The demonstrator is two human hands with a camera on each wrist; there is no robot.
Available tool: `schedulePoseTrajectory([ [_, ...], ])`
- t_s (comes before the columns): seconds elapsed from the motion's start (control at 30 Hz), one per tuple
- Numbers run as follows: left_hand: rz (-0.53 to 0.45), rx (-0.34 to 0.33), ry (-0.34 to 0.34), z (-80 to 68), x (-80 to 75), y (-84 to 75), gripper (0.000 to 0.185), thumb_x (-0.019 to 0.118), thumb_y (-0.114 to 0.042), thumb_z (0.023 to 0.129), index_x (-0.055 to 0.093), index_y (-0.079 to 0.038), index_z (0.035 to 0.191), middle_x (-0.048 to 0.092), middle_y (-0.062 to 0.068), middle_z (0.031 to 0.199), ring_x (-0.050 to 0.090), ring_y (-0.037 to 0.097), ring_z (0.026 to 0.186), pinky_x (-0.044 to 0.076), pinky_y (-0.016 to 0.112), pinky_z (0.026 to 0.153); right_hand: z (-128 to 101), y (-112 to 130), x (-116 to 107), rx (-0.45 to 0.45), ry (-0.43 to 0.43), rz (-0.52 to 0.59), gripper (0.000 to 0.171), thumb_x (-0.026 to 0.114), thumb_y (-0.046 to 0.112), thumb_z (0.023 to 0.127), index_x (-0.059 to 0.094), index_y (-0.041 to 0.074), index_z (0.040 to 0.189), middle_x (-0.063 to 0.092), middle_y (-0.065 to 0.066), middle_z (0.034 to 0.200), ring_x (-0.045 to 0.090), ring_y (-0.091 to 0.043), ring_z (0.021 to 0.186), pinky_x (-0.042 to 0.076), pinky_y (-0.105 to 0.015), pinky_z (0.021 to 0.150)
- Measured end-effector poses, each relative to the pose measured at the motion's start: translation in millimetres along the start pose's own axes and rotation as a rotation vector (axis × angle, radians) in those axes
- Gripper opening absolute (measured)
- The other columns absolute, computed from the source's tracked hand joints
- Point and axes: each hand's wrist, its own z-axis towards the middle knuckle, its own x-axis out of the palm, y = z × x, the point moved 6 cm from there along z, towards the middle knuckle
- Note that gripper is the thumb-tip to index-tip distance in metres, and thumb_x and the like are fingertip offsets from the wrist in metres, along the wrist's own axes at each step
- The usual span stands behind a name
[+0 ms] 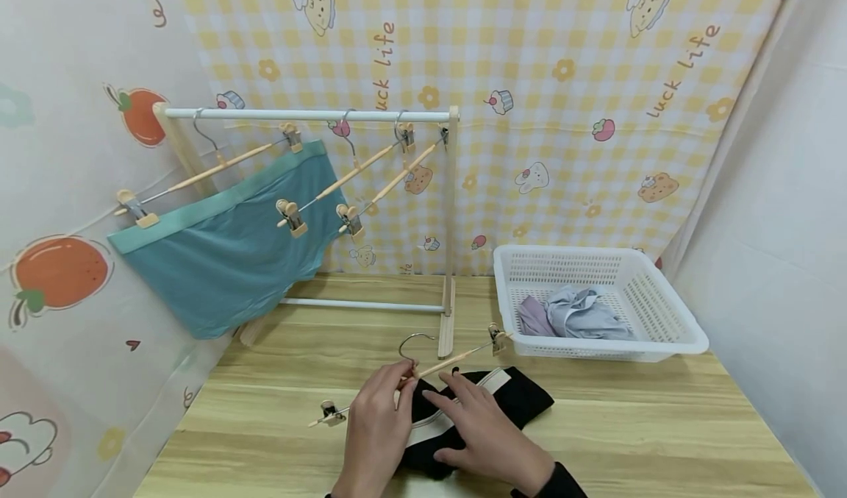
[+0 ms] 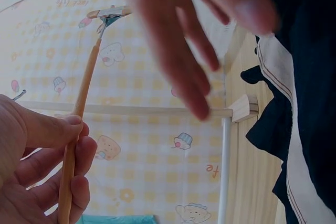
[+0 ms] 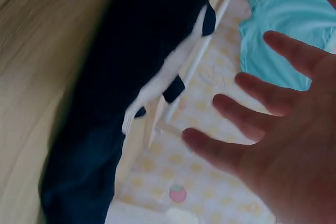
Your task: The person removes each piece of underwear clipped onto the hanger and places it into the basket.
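Observation:
My left hand [image 1: 379, 413] grips the wooden bar of a clip hanger [image 1: 456, 360], thumb on one side and fingers curled round the other, as the left wrist view shows. One of the hanger's clips [image 2: 109, 12] shows at the far end of the bar. A black garment with a white band [image 1: 519, 402] lies on the table beneath both hands. Over it is my right hand [image 1: 486, 428], fingers spread and holding nothing. In the right wrist view the spread fingers [image 3: 252, 119] appear apart from the dark cloth.
On a rack [image 1: 291, 115] at the left hang several clip hangers, one carrying a teal garment [image 1: 245, 226]. A white perforated basket [image 1: 675, 336] at the back right holds pale blue cloth [image 1: 585, 314] and lilac cloth [image 1: 534, 316]. Patterned curtains [image 1: 562, 115] close off the back.

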Motion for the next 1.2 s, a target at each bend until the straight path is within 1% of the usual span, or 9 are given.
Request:
schedulePoseTrajectory([
  [0.13,-0.010,-0.010,0.008,-0.5,0.8,0.6,0.034,0.087,0.006,0.082,0.079,-0.010,0.110,0.080,-0.003,0.103,0.076,0.014,0.085,0.063,0.027,0.070,6.3,-2.8,14.1,0.045,0.097,0.031,0.080,0.088,0.038,0.091,0.052,0.018,0.160,0.040,-0.021,0.169,0.038,-0.046,0.157,0.042,-0.078,0.111],
  [0.37,-0.022,-0.044,0.036,-2.7,3.9,1.8,0.031,0.086,0.006,0.084,0.079,-0.010,0.111,0.080,-0.003,0.104,0.076,0.016,0.087,0.063,0.028,0.069,15.2,-12.4,31.5,0.102,0.189,0.083,0.084,0.090,0.034,0.089,0.051,0.019,0.162,0.034,-0.024,0.172,0.035,-0.051,0.157,0.040,-0.083,0.109],
  [0.47,-0.023,-0.054,0.039,-3.3,4.7,2.2,0.032,0.086,0.006,0.084,0.079,-0.010,0.111,0.080,-0.003,0.104,0.076,0.016,0.088,0.063,0.028,0.069,17.1,-14.9,35.8,0.114,0.214,0.080,0.082,0.091,0.032,0.089,0.053,0.018,0.160,0.036,-0.025,0.171,0.036,-0.054,0.156,0.039,-0.084,0.108],
  [0.57,-0.020,-0.050,0.032,-3.2,4.9,1.9,0.032,0.086,0.005,0.084,0.079,-0.010,0.110,0.080,-0.003,0.104,0.076,0.014,0.087,0.063,0.028,0.070,17.9,-16.7,40.1,0.098,0.228,0.024,0.071,0.088,0.034,0.091,0.060,0.019,0.154,0.045,-0.022,0.167,0.041,-0.053,0.153,0.042,-0.083,0.107],
  [0.73,-0.013,-0.046,0.023,-3.1,5.0,1.3,0.032,0.087,0.004,0.083,0.079,-0.012,0.109,0.079,-0.005,0.103,0.075,0.011,0.086,0.062,0.026,0.070,18.3,-16.5,41.1,0.017,0.206,-0.105,0.055,0.087,0.034,0.091,0.069,0.021,0.141,0.059,-0.010,0.153,0.053,-0.038,0.144,0.054,-0.066,0.101],
  [0.83,-0.013,-0.049,0.023,-3.1,5.0,1.3,0.032,0.087,0.004,0.083,0.079,-0.013,0.109,0.079,-0.006,0.103,0.075,0.011,0.086,0.062,0.026,0.070,18.2,-19.7,43.7,-0.063,0.154,-0.163,0.049,0.088,0.031,0.090,0.070,0.021,0.135,0.064,-0.006,0.141,0.058,-0.029,0.130,0.057,-0.052,0.090],
  [0.93,-0.011,-0.038,0.022,-2.9,5.3,1.0,0.033,0.087,0.005,0.083,0.079,-0.012,0.109,0.079,-0.005,0.103,0.075,0.012,0.086,0.062,0.026,0.070,18.0,-25.6,49.4,-0.109,0.124,-0.169,0.044,0.089,0.025,0.088,0.072,0.020,0.128,0.066,-0.003,0.129,0.059,-0.021,0.113,0.055,-0.040,0.079],
  [1.13,-0.002,-0.005,0.003,-3.0,5.6,0.6,0.035,0.088,0.006,0.080,0.078,-0.012,0.108,0.079,-0.005,0.101,0.075,0.010,0.085,0.061,0.022,0.070,17.5,-26.2,49.3,-0.161,0.069,-0.131,0.033,0.084,0.004,0.080,0.076,0.015,0.110,0.067,0.000,0.106,0.057,-0.013,0.091,0.051,-0.032,0.069],
  [1.2,-0.004,-0.005,0.002,-3.0,5.8,0.8,0.035,0.088,0.006,0.080,0.078,-0.012,0.108,0.079,-0.005,0.101,0.075,0.009,0.085,0.061,0.022,0.070,16.7,-21.7,43.7,-0.148,0.076,-0.122,0.028,0.081,-0.002,0.082,0.078,0.013,0.106,0.067,0.000,0.101,0.057,-0.012,0.089,0.052,-0.030,0.070],
])
